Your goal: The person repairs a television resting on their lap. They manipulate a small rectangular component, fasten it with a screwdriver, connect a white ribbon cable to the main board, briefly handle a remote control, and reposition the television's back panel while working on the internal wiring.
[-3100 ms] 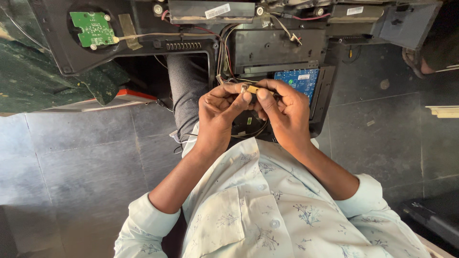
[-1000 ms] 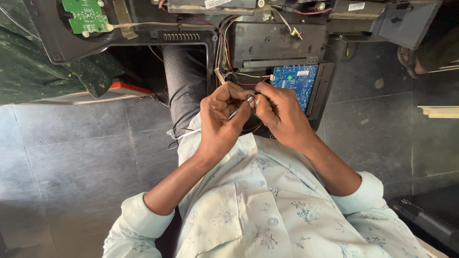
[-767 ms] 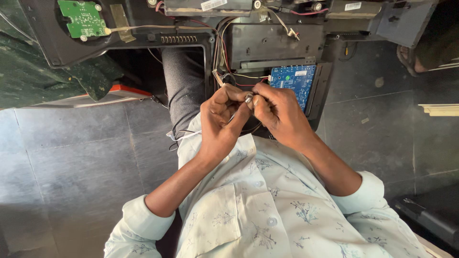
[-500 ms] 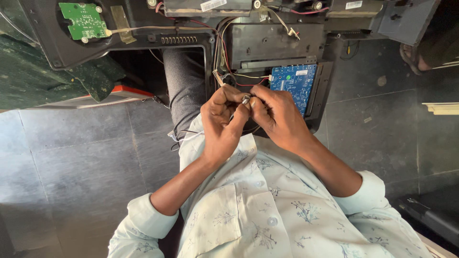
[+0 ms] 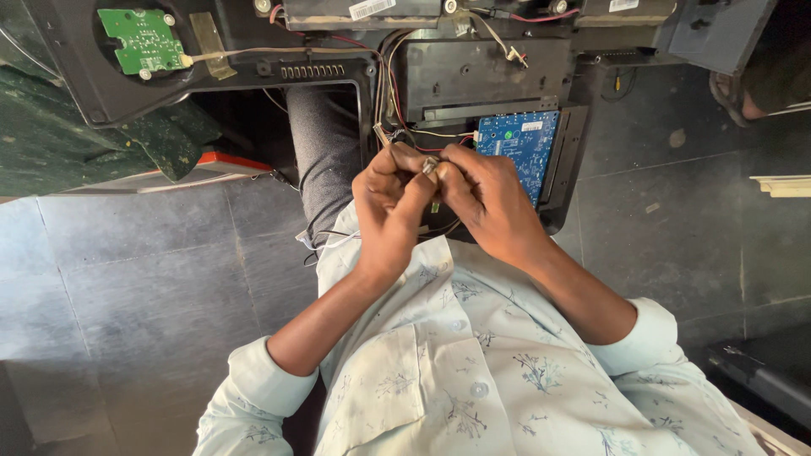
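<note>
While both hands meet in front of the chest, the left hand (image 5: 390, 213) and right hand (image 5: 483, 201) pinch a small metal-tipped part (image 5: 429, 166) between their fingertips, held in the air above the lap and just in front of the blue circuit board (image 5: 517, 145). Left fingers are curled tight, thumb pressed up against the part; right fingers are closed round its other side, thumb and forefinger doing the gripping. What exactly the part is, connector or wire end, is too small to tell. Thin wires (image 5: 397, 89), red, white and black, run down from the opened black chassis (image 5: 486, 72) toward the hands, and one pale wire seems to lead to the part. A thin stick-like tip (image 5: 382, 135) pokes out above the left hand; can't tell if it is a tool or a lead. A green circuit board (image 5: 140, 39) sits screwed into the black panel (image 5: 76, 80) at upper left, well apart from the hands. Grey tiled floor (image 5: 127, 287) below, green cloth (image 5: 51, 135) to the left. Judged step: fine two-handed work on the wire end or connector, mid-way, not yet seated anywhere. The next move likely calls for a steady pinch, small twisting or pulling force, and keeping the neighbouring wires out of the way.
</note>
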